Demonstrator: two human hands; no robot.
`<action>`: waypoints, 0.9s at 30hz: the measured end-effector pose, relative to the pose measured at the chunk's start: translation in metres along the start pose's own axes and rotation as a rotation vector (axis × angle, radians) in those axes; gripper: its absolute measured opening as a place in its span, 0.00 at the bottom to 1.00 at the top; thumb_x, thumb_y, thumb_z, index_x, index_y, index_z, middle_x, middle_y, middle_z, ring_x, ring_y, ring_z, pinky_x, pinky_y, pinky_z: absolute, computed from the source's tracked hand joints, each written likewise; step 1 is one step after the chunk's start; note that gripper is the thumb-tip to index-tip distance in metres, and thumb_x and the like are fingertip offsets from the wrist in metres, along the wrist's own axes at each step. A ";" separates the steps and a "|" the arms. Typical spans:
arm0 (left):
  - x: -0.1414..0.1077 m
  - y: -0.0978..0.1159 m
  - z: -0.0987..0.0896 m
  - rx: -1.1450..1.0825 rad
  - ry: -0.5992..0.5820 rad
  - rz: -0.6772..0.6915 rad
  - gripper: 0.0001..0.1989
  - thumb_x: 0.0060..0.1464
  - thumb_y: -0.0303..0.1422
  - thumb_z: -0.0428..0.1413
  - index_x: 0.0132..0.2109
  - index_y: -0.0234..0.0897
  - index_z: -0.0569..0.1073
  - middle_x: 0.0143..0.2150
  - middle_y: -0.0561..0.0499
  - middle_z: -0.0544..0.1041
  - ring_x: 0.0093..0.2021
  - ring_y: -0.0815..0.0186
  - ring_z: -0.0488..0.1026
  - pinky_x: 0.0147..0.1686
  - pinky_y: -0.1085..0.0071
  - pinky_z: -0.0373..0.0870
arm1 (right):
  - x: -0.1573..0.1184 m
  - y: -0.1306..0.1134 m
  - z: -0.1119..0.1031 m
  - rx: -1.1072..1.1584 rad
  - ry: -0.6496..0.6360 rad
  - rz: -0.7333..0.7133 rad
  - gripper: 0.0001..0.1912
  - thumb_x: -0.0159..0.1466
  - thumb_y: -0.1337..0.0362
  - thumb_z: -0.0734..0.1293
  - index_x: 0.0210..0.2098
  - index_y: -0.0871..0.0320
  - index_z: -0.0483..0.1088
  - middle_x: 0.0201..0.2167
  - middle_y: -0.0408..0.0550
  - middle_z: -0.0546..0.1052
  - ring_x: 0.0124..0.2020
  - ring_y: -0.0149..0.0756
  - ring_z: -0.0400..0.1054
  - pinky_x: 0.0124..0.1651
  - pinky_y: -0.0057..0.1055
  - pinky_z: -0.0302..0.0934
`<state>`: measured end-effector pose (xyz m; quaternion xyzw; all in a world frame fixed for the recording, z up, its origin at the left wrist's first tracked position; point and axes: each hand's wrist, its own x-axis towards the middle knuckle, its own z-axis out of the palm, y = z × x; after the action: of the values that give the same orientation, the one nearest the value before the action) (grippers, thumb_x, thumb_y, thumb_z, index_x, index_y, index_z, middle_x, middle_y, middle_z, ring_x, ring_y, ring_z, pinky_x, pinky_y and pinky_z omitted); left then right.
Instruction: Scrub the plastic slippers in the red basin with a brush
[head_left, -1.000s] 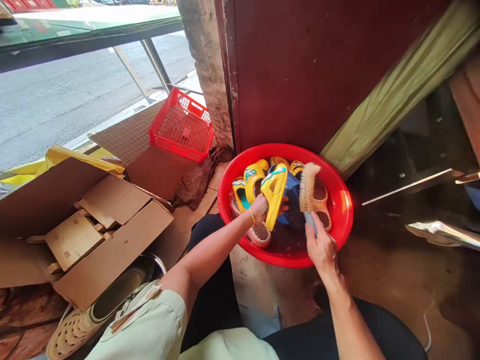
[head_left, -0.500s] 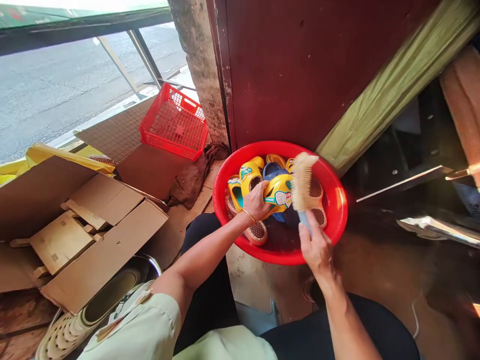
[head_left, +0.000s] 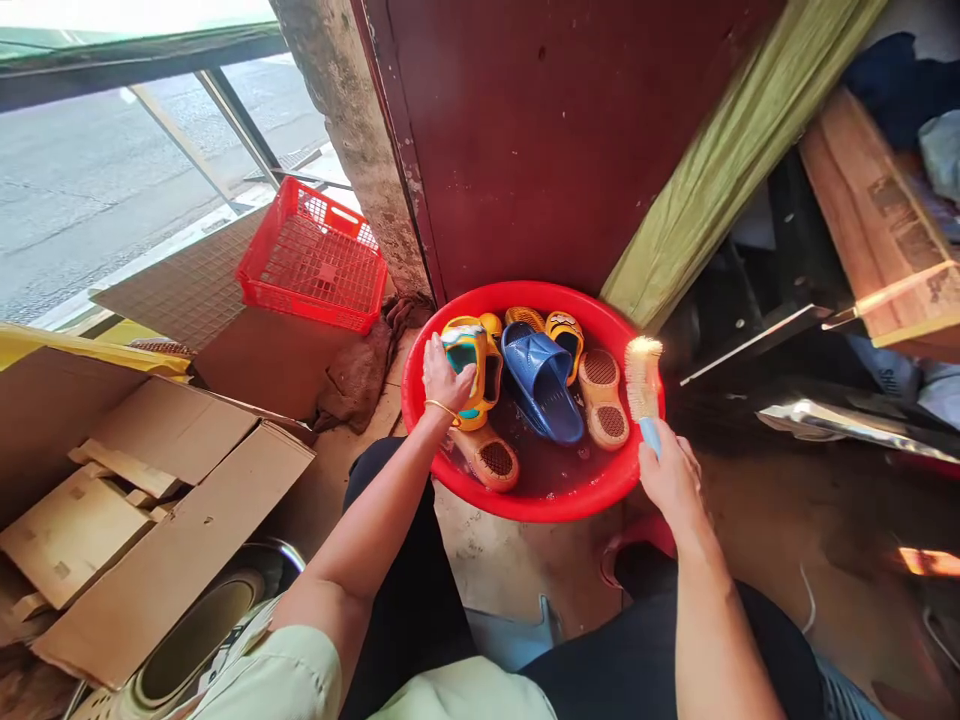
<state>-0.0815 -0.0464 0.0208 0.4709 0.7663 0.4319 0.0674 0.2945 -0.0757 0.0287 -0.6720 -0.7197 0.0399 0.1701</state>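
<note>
A red basin (head_left: 525,508) of shallow water holds several shoes and slippers. At its left side my left hand (head_left: 447,382) lies against a yellow clog (head_left: 463,338) with a teal lining, fingers straight and thumb apart. Behind that clog is another yellow clog (head_left: 492,362). In the middle rests a blue slide slipper (head_left: 546,385). Two tan shoes with brown patterned soles, one on the right (head_left: 604,398) and one at the front left (head_left: 487,455), lie sole up. My right hand (head_left: 671,470) grips the blue handle of a scrub brush (head_left: 642,380), bristles up, over the basin's right rim.
A red plastic crate (head_left: 319,255) stands on cardboard at the back left, beside a brown rag (head_left: 360,375). Nearer on the left is an open cardboard box (head_left: 180,540) with wooden pieces. A dark red panel (head_left: 525,150) and a green curtain (head_left: 697,190) rise behind the basin.
The yellow clog in my left hand has moved left to the basin's side, and the hand's grip has loosened. My right hand has drawn the brush away to the right, uncovering the blue slipper.
</note>
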 end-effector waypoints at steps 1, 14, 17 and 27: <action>-0.001 0.001 -0.001 0.026 -0.001 0.031 0.41 0.51 0.34 0.56 0.71 0.30 0.55 0.72 0.35 0.57 0.73 0.47 0.51 0.70 0.48 0.49 | -0.001 0.000 -0.001 -0.029 -0.019 -0.001 0.26 0.68 0.62 0.57 0.63 0.60 0.67 0.47 0.60 0.78 0.45 0.47 0.74 0.45 0.37 0.67; -0.022 0.007 0.021 0.399 -0.308 0.354 0.17 0.56 0.32 0.54 0.52 0.40 0.77 0.68 0.41 0.67 0.72 0.45 0.54 0.68 0.36 0.33 | -0.030 -0.013 -0.035 -0.093 -0.448 -0.185 0.17 0.69 0.62 0.59 0.49 0.47 0.78 0.41 0.49 0.80 0.37 0.40 0.75 0.37 0.32 0.63; -0.025 0.004 0.014 0.345 -0.294 0.380 0.17 0.57 0.31 0.53 0.53 0.40 0.76 0.63 0.41 0.73 0.71 0.47 0.57 0.69 0.37 0.35 | -0.025 0.006 -0.038 0.041 -0.337 -0.210 0.18 0.69 0.62 0.59 0.51 0.49 0.77 0.43 0.48 0.81 0.42 0.38 0.75 0.42 0.30 0.64; -0.095 0.112 0.090 -0.213 -0.716 0.665 0.18 0.63 0.30 0.50 0.59 0.37 0.69 0.57 0.40 0.75 0.58 0.60 0.73 0.58 0.62 0.70 | -0.008 0.006 -0.026 0.124 -0.191 -0.073 0.18 0.69 0.65 0.59 0.55 0.53 0.74 0.45 0.50 0.80 0.43 0.38 0.74 0.45 0.29 0.63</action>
<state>0.0905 -0.0455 0.0173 0.7989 0.4550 0.3172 0.2326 0.3078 -0.0871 0.0497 -0.6265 -0.7528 0.1422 0.1433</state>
